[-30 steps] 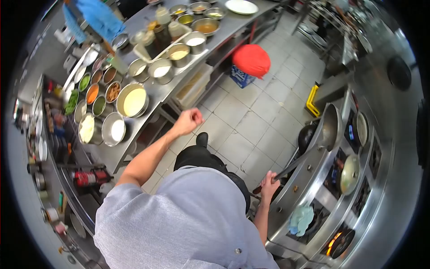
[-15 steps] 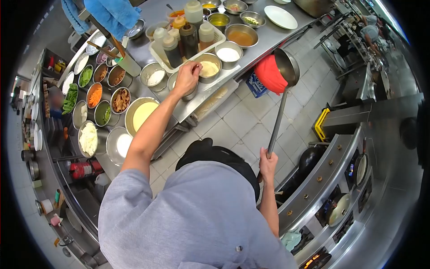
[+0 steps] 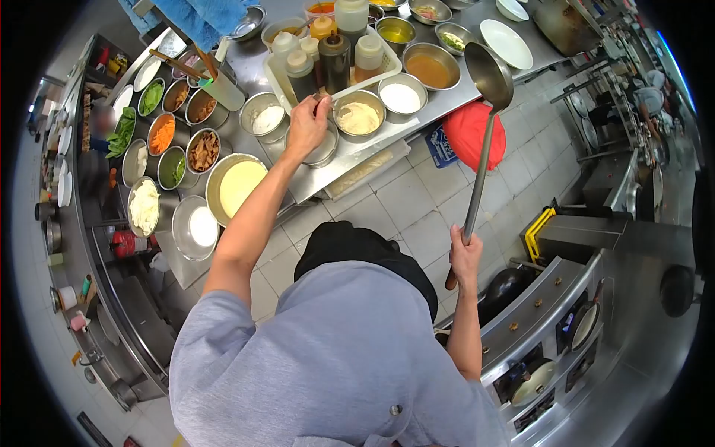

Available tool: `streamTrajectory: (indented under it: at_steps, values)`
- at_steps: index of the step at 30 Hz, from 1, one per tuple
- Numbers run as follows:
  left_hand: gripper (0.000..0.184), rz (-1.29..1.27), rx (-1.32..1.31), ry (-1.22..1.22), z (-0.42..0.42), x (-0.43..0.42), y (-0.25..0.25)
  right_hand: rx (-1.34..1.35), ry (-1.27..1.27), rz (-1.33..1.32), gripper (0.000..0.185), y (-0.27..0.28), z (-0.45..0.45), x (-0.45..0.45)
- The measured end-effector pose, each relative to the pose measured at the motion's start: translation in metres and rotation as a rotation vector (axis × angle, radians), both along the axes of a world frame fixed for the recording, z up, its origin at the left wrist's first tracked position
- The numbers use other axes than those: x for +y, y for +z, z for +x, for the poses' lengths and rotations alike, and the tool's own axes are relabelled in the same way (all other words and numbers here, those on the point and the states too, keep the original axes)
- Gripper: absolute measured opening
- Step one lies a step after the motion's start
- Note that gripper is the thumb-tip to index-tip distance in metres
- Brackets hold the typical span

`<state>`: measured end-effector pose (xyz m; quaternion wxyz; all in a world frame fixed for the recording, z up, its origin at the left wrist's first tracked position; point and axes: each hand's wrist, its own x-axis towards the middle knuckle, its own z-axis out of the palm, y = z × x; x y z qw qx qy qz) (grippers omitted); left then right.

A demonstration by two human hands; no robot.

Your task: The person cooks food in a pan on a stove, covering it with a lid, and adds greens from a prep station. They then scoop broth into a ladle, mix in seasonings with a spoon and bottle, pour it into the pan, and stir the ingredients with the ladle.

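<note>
My left hand (image 3: 307, 128) is held over the front edge of the counter, above a steel bowl (image 3: 325, 151) partly hidden by it. Its fingers are pinched together; what they hold, if anything, cannot be made out. Just right of it sits a steel bowl of pale yellowish powder (image 3: 360, 113), and to its left a bowl of white powder (image 3: 266, 119). My right hand (image 3: 465, 253) is wrapped round the lower handle of a long steel ladle (image 3: 488, 78). The ladle's bowl is raised by the counter's edge, near a bowl of brown liquid (image 3: 432, 68).
A white basket (image 3: 277, 80) of squeeze bottles stands behind the powder bowls. Several steel containers of chopped food and a bowl of yellow liquid (image 3: 242, 186) are at left. A red-covered bin (image 3: 474, 136) stands on the tiled floor. Stoves (image 3: 532, 384) line the right side.
My left hand has drawn left, away from the yellowish powder bowl. The ladle has moved up and right, from over the red-covered bin to the counter's edge. The camera view has shifted slightly.
</note>
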<state>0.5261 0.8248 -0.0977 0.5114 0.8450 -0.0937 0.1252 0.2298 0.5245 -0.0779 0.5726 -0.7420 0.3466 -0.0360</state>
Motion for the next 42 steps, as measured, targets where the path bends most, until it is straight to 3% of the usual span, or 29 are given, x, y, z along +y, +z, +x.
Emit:
streamTrajectory:
  at_steps: [4,7,11,21,29,34,41,42]
  values:
    - [0.032,-0.082,0.167,0.173,0.002,0.005,-0.015,-0.025,0.052,0.049,0.038,0.010,0.006,-0.014]
    - [0.029,-0.290,0.154,0.200,0.005,0.007,-0.026,-0.024,0.077,0.109,0.034,0.015,0.004,-0.020]
    - [0.029,-0.362,0.183,0.244,0.006,0.010,-0.034,-0.018,0.084,0.181,0.030,0.019,0.002,-0.024]
    - [0.033,-0.280,0.263,0.296,-0.003,-0.004,-0.036,-0.078,0.227,0.325,0.016,0.050,-0.006,-0.022]
    - [0.029,-0.589,0.264,0.311,-0.006,-0.003,-0.005,-0.021,0.310,0.431,0.044,0.083,-0.020,-0.015]
    - [0.031,-0.693,0.218,0.212,-0.016,-0.010,0.044,0.067,0.425,0.604,0.044,0.097,-0.020,-0.002]
    - [0.019,-0.035,-0.239,-0.015,-0.081,-0.032,0.105,0.104,0.510,0.792,0.044,0.101,-0.006,0.016]
    - [0.019,-0.032,-0.264,0.042,-0.084,-0.024,0.103,0.097,0.513,0.760,0.044,0.100,-0.007,0.017]
